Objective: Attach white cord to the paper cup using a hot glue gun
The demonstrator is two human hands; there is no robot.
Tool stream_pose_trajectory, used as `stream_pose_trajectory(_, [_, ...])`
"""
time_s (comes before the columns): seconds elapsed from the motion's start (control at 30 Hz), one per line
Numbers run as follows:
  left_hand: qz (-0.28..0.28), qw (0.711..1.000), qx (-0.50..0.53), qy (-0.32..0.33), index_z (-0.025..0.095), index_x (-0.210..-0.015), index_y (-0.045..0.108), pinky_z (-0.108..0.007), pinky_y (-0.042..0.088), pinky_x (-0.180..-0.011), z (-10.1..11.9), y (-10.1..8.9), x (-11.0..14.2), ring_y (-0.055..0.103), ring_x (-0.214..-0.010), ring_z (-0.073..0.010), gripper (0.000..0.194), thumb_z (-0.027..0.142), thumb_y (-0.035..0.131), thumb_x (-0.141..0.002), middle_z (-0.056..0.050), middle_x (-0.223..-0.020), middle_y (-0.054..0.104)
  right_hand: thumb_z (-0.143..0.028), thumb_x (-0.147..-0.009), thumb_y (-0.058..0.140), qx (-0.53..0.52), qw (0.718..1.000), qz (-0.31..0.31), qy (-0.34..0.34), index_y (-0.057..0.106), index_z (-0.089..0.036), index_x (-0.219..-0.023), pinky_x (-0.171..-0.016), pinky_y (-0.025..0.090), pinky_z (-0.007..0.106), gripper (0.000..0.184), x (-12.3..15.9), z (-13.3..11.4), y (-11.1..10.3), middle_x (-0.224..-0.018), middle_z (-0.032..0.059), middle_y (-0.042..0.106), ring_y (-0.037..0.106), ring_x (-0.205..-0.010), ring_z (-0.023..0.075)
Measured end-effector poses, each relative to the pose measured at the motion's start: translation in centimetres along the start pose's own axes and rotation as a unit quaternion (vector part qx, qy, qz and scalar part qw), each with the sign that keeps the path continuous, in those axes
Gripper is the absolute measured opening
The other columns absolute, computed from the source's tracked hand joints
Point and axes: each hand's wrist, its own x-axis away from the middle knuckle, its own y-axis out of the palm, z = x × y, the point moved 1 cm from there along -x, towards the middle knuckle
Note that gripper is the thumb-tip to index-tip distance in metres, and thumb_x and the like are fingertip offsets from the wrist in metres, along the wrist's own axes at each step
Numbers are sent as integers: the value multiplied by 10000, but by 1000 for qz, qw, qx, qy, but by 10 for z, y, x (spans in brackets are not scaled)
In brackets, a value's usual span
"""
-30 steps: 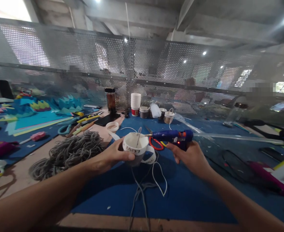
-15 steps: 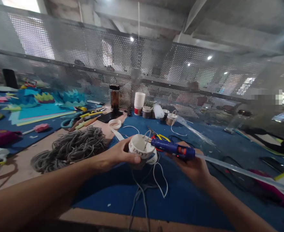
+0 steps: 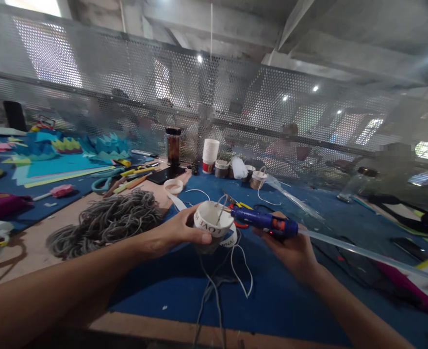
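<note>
My left hand (image 3: 185,230) is closed round a small paper cup (image 3: 214,220), tilted toward me, with a white lettered ribbon round its rim and grey cord round its lower part. A cord loop (image 3: 221,206) rises from inside the cup. My right hand (image 3: 290,249) grips a blue hot glue gun (image 3: 265,220) with a red light lit and a long clear glue stick out of its back. Its nozzle is at the cup's right rim; whether it touches I cannot tell. Loose white and grey cords (image 3: 216,295) hang below the cup onto the blue mat.
A heap of grey cord (image 3: 108,223) lies at left, by a ribbon roll (image 3: 173,186), a phone (image 3: 166,174) and pliers. Behind stand a jar (image 3: 173,148), stacked paper cups (image 3: 210,155) and cord-wrapped cups (image 3: 258,179). Red-handled scissors (image 3: 241,225) lie behind the glue gun.
The view has turned slightly left. The glue gun has swung so that its back end is lower and nearer me, its nozzle staying by the cup rim. My left hand keeps hold of the cup.
</note>
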Motion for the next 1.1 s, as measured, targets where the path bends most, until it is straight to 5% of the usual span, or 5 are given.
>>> stream_pose_trajectory(0.33, [37, 999, 13, -19, 149, -1265, 535, -327, 449, -817, 8, -1, 1, 588, -1013, -258, 694, 296, 812, -645, -121, -1126, 653, -395, -782, 685, -12, 992, 30, 123, 639, -199, -662, -425, 433, 254, 234, -9, -18, -6, -459, -29, 524, 499, -427, 121])
stream_pose_trajectory(0.73, [66, 998, -12, -4, 177, -1251, 537, -329, 433, -887, 6, -5, 3, 579, -1067, -263, 673, 240, 817, -641, -102, -1177, 639, -445, -804, 677, -21, 987, 1, 162, 587, -193, -583, -415, 419, 244, 347, -8, -11, -6, -428, -29, 512, 503, -403, 107])
stream_pose_trajectory(0.9, [76, 997, -31, 2, 178, -1255, 525, -341, 453, -871, 3, -6, 1, 584, -1063, -280, 714, 243, 836, -616, -108, -1155, 647, -428, -791, 681, -18, 991, 21, 128, 629, -194, -650, -413, 415, 246, 278, -7, -14, -4, -452, -39, 512, 495, -421, 111])
stream_pose_trajectory(1.1, [63, 997, -44, 13, 167, -1288, 500, -348, 461, -850, 2, -5, -1, 602, -999, -262, 764, 237, 845, -611, -102, -1080, 658, -397, -793, 693, 11, 997, 25, 70, 655, -193, -868, -581, 499, 280, 220, -3, -6, -1, -700, -8, 644, 591, -623, 149])
